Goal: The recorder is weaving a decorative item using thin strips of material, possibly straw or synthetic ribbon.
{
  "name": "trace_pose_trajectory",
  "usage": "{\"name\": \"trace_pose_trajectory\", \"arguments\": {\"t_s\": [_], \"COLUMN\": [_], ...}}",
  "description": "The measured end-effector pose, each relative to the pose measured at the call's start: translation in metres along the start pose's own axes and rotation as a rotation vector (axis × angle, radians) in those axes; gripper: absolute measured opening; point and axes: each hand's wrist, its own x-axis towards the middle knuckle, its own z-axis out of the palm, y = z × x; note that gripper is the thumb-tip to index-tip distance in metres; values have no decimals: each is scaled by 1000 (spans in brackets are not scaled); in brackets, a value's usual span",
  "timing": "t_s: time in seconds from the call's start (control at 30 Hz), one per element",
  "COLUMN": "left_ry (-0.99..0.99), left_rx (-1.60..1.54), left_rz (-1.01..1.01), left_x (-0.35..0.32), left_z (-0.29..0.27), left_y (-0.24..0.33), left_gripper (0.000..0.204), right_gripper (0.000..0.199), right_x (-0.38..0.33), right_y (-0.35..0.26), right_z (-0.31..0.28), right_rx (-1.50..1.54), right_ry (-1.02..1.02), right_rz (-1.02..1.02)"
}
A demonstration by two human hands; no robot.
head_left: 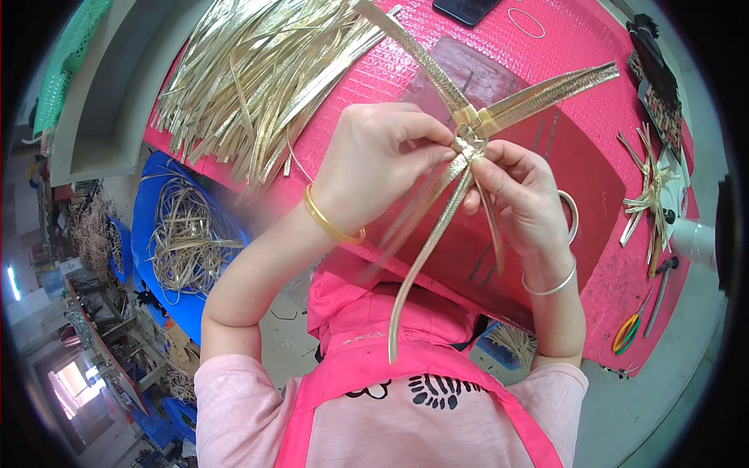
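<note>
Between my two hands is a braided knot of gold strips point(470, 148), held up above a dark red board. Long flat gold tails fan out from it, two upward and several hanging down toward my apron. Yellowish tape pieces point(488, 122) show near the top of the knot. My left hand point(390, 152) pinches the knot's left edge between thumb and fingertips. From the other side, my right hand point(519, 187) grips the strips just below the knot, its fingers curled. One hanging strip by my left hand is smeared by motion.
A large heap of loose gold strips point(253, 86) lies at the far left of the pink table cover point(343, 86). A phone point(466, 9) rests at the back. On the right are another knotted gold piece point(649, 187) and scissors point(626, 331). A blue bin point(144, 226) holds tangled strips.
</note>
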Motion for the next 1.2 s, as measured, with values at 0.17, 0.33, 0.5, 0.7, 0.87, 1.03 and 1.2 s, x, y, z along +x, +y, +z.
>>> {"name": "trace_pose_trajectory", "arguments": {"t_s": [0.17, 0.33, 0.5, 0.7, 0.87, 1.03, 1.2], "left_ry": [-45, -66, -118, -154, 85, -204, -263], "left_rx": [-238, -576, -236, -968, -737, -625, -548], "left_rz": [-344, -460, -418, -567, -365, -472, -538], "left_x": [-6, -11, 2, 5, 3, 8, 9], "left_z": [-4, -3, -3, 1, 16, 4, -2], "left_y": [20, 19, 21, 8, 16, 8, 12], "left_gripper": [12, 15, 17, 13, 16, 18, 20], "right_gripper": [12, 11, 10, 12, 21, 18, 17], "right_x": [-2, -2, 8, 7, 3, 5, 3], "right_y": [8, 2, 7, 9, -1, -10, -12], "right_z": [15, 18, 9, 18, 14, 3, 2], "right_rx": [3, -184, -965, -838, -202, -115, -200], "right_ry": [73, 123, 316, 388, 213, 147, 136], "right_rz": [-221, -299, -824, -772, -334, -118, -105]}}
